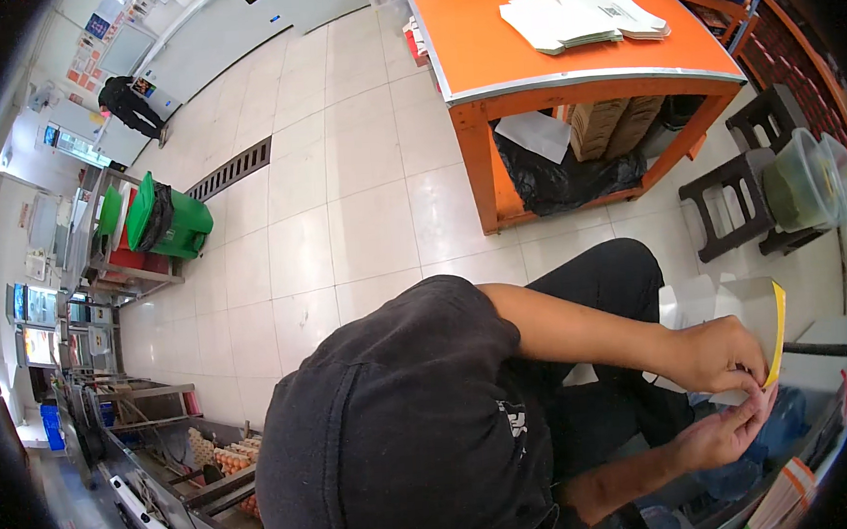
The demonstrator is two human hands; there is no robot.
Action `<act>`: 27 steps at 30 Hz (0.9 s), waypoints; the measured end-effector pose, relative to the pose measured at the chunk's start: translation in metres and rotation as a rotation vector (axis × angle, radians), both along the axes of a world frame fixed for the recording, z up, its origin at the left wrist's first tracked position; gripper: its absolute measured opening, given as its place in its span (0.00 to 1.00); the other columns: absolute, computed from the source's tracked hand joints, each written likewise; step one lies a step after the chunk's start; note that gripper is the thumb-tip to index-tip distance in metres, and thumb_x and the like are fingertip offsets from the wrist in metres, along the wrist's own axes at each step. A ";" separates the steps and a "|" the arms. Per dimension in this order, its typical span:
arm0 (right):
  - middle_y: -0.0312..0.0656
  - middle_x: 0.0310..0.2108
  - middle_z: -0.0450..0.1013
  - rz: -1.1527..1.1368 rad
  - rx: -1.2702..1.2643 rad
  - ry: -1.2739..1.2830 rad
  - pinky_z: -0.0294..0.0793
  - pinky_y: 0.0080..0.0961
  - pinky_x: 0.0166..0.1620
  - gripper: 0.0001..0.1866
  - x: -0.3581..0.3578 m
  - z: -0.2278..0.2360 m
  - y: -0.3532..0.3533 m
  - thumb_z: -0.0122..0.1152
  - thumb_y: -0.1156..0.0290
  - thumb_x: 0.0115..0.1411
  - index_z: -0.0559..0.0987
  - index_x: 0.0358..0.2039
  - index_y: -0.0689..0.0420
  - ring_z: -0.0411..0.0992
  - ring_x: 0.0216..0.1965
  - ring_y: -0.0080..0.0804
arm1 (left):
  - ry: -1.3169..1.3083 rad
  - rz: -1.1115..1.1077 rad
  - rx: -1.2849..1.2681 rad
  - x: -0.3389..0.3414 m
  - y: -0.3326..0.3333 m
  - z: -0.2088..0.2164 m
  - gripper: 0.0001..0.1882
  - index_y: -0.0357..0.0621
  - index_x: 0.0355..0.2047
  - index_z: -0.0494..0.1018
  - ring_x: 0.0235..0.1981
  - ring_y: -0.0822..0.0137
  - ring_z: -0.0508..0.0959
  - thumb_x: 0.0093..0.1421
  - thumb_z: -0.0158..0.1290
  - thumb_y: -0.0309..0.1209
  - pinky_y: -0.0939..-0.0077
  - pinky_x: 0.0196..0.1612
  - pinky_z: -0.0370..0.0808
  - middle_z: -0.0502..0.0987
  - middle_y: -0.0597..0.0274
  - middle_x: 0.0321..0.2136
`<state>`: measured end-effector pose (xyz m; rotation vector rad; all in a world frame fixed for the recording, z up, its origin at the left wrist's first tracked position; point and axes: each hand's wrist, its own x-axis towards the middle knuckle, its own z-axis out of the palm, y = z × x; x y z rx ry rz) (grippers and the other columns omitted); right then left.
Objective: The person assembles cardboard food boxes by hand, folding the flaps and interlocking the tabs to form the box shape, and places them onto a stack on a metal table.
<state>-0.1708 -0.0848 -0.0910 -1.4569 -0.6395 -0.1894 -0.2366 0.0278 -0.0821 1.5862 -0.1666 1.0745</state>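
A white paper box (751, 307) with a yellow edge is partly folded up, its flaps standing. My left hand (715, 353) is closed on its near side, fingers curled at the yellow edge. Just below, my right hand (720, 437) pinches the lower corner of the same box, its fingertips meeting those of the left. My fingers hide part of that corner. The box is above my black-trousered legs, at the right of the view.
An orange table (468, 39) bears stacked flat white box blanks (583, 17). Dark stools (730, 197) and a clear plastic tub (802, 183) stand at right. Green bins (174, 222) and egg trays (232, 459) are at left. Another person (128, 103) bends over far back.
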 end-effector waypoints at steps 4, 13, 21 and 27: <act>0.51 0.56 0.66 -0.039 0.024 -0.020 0.64 0.27 0.59 0.18 -0.008 0.007 0.003 0.46 0.72 0.68 0.69 0.50 0.74 0.67 0.53 0.33 | -0.066 -0.027 0.020 0.001 0.003 0.003 0.05 0.39 0.28 0.78 0.31 0.55 0.79 0.52 0.58 0.28 0.66 0.35 0.75 0.79 0.54 0.28; 0.51 0.56 0.65 -0.087 -0.050 -0.021 0.66 0.27 0.58 0.19 -0.015 0.018 0.004 0.45 0.71 0.68 0.67 0.54 0.74 0.67 0.53 0.34 | -0.083 -0.055 0.057 0.005 0.004 0.006 0.06 0.37 0.28 0.78 0.32 0.55 0.79 0.52 0.57 0.28 0.66 0.37 0.75 0.79 0.53 0.29; 0.51 0.56 0.66 0.055 0.102 0.053 0.64 0.26 0.57 0.18 0.006 0.019 -0.013 0.49 0.75 0.65 0.69 0.52 0.74 0.67 0.53 0.35 | -0.071 -0.100 0.077 0.005 0.005 0.017 0.08 0.39 0.28 0.79 0.30 0.56 0.79 0.49 0.59 0.30 0.67 0.35 0.75 0.79 0.54 0.27; 0.48 0.55 0.67 0.061 0.006 -0.047 0.62 0.25 0.58 0.18 0.003 0.022 -0.012 0.48 0.73 0.66 0.70 0.52 0.73 0.66 0.53 0.33 | -0.084 -0.142 0.030 0.006 0.008 0.018 0.10 0.39 0.28 0.79 0.29 0.58 0.79 0.48 0.61 0.33 0.67 0.34 0.75 0.79 0.55 0.27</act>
